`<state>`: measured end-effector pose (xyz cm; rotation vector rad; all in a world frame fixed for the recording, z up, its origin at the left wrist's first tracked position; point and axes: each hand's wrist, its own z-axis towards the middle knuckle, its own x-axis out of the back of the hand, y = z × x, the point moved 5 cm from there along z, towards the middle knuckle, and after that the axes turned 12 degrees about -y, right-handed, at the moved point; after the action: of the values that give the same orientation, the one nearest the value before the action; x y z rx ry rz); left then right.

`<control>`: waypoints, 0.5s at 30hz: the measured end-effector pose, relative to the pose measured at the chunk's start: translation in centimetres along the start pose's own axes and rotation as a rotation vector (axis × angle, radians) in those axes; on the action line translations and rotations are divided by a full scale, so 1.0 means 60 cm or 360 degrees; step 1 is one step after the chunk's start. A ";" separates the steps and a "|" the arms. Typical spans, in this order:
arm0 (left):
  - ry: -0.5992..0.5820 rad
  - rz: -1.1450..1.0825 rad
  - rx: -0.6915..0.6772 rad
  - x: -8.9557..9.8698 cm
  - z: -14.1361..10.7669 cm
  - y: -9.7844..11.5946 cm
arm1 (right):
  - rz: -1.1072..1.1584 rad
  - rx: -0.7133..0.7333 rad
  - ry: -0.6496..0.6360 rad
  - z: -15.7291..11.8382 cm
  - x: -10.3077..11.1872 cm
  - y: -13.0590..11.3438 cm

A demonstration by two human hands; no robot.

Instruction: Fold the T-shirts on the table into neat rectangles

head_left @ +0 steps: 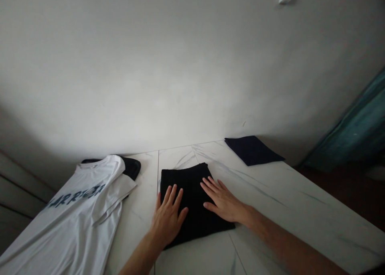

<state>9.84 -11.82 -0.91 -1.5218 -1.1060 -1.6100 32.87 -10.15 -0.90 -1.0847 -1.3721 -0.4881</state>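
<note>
A folded black cloth (pixel 195 215) lies flat on the white marbled table (pixel 255 235), in the lower middle of the head view. My left hand (pixel 169 217) rests on its left part, palm down with the fingers spread. On the cloth's right side lies my right hand (pixel 222 199), also flat, its fingers apart and pointing up and to the left. Neither hand grips anything.
At the left, a white T-shirt (pixel 75 219) with dark lettering is spread over the table, partly covering a black item (pixel 132 168). A folded dark navy cloth (pixel 254 150) sits at the back right, near the wall. Teal fabric (pixel 349 126) hangs at far right.
</note>
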 end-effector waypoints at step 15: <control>0.0509 0.0225 -0.0233 0.005 -0.188 -0.002 | 0.0499 -0.0794 0.0411 -0.182 -0.030 -0.010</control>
<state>4.75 -21.84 -0.27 -1.3382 -0.7053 -1.7893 37.81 -20.04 -0.72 -1.5510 -0.8485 -0.7302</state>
